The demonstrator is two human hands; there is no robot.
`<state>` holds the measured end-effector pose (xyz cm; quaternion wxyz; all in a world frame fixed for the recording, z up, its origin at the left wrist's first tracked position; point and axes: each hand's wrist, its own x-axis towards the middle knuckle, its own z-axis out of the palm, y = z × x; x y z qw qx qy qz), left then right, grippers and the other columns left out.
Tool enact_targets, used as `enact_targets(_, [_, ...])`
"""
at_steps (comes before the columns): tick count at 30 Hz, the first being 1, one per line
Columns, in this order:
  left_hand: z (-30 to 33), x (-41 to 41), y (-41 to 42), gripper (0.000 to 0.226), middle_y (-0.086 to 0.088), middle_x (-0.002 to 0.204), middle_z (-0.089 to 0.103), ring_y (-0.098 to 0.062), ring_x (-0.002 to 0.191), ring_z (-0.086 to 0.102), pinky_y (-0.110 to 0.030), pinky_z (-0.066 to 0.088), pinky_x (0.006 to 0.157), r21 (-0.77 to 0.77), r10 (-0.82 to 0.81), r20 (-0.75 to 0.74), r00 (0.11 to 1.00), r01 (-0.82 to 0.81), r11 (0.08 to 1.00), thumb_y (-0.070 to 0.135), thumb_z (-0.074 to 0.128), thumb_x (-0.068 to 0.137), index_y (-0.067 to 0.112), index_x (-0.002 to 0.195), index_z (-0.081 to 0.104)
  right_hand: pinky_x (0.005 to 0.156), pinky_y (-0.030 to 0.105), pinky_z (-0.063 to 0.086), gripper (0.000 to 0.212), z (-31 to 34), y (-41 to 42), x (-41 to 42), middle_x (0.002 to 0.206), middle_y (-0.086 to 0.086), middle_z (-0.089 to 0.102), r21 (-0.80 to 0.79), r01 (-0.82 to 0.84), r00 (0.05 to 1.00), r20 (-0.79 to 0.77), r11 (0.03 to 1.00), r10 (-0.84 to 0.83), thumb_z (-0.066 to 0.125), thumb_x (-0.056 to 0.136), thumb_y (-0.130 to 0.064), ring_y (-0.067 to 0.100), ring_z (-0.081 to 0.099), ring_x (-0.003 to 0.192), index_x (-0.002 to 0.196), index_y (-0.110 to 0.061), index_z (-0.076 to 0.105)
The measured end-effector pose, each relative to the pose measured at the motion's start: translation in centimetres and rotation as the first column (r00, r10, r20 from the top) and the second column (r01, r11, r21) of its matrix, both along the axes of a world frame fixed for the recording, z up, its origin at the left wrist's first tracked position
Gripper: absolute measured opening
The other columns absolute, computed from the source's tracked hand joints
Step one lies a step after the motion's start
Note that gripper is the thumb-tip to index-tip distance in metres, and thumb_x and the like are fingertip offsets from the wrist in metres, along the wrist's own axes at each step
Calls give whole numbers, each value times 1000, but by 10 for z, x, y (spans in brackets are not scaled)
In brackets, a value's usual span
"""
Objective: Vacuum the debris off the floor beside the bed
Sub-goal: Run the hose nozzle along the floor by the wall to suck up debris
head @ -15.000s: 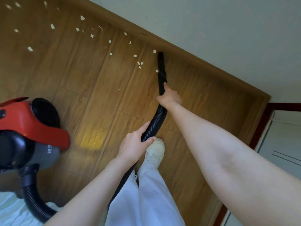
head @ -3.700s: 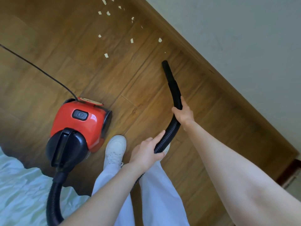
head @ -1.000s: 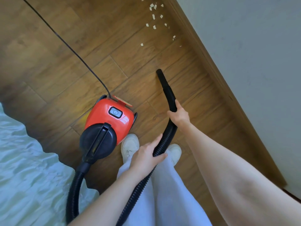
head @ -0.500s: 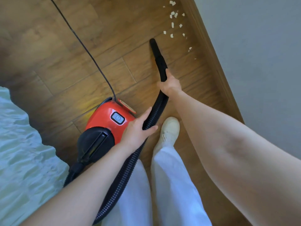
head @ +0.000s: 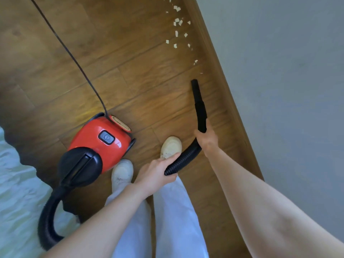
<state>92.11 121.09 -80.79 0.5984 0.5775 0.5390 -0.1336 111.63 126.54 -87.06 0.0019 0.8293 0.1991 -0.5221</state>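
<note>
A red and black canister vacuum [head: 96,146] stands on the wooden floor [head: 141,75] left of my feet. Its black ribbed hose [head: 183,159] runs through both hands. My right hand [head: 206,140] grips the base of the black nozzle [head: 199,103], whose tip points up the frame near the skirting. My left hand [head: 156,174] is closed around the hose lower down. Several small white paper scraps [head: 176,33] lie on the floor ahead of the nozzle tip, close to the wall; the nearest bits sit just beyond the tip.
A grey wall [head: 279,90] with a wooden skirting board [head: 219,71] runs along the right. The bed's pale sheet [head: 16,192] fills the lower left. The vacuum's black power cord [head: 74,60] crosses the floor to the upper left. My white shoes [head: 171,146] stand beside the canister.
The nozzle has swung right toward the skirting and sits farther back from the scraps. My feet have shifted, with both shoes now in view beside the canister.
</note>
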Motion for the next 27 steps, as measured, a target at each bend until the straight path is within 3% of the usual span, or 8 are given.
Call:
enact_targets(4, [-8,19,-3,67,11,110,58,-14,96,58,-31,49,78,3,-56,-5,998,56,998,40,58,86,58,141,25,98,35,47,72,-3,-12,22,146,6,44,-11,94,996,6,996,-94,53,94,-27,26,50,122,154,-34,12])
enact_targets(7, [-10,26,6,66,12,106,57,-14,94,58,-28,44,70,40,-26,-8,1000,27,999,39,58,87,58,141,26,100,38,47,73,-8,8,26,147,4,42,13,67,997,-39,998,-67,53,94,-26,25,50,122,153,-36,11])
enact_targets(10, [-16,25,23,68,11,109,58,-16,97,59,-29,45,72,75,45,-29,999,-43,996,37,61,86,58,141,26,94,29,46,73,-13,41,20,146,3,44,45,9,997,-71,999,-6,53,94,-26,24,51,121,153,-34,11])
enact_targets(14, [-22,12,48,71,7,120,62,-17,99,62,-40,54,83,87,173,-8,985,-171,981,37,65,84,60,139,27,94,29,46,76,-16,89,2,144,5,46,94,-129,988,-78,987,136,53,94,-27,24,52,120,154,-30,8])
enact_targets(17, [-18,4,64,70,7,122,62,-13,98,63,-38,53,87,101,223,11,975,-223,970,32,67,87,54,142,30,86,29,45,75,-13,115,-9,143,6,47,99,-210,975,-48,973,215,51,94,-26,26,53,120,155,-27,6])
enact_targets(21, [-7,2,73,69,5,113,66,-12,87,64,-33,55,83,64,229,41,973,-231,971,29,67,87,51,143,33,79,28,47,73,-6,115,-10,141,6,48,87,-194,980,-35,977,197,49,95,-27,25,55,114,155,-28,6])
enact_targets(23, [-1,5,70,67,3,109,67,-13,88,65,-35,54,84,42,218,52,975,-220,975,29,67,86,50,142,35,80,31,52,74,-3,104,-4,140,7,48,68,-165,985,-42,984,168,50,94,-27,25,57,110,155,-30,7])
enact_targets(27, [10,16,65,62,8,93,67,-11,76,61,-28,50,71,32,173,35,984,-174,984,32,65,83,54,137,41,84,40,57,75,4,78,15,137,8,50,22,-102,994,-39,995,102,52,93,-25,26,58,106,154,-32,10])
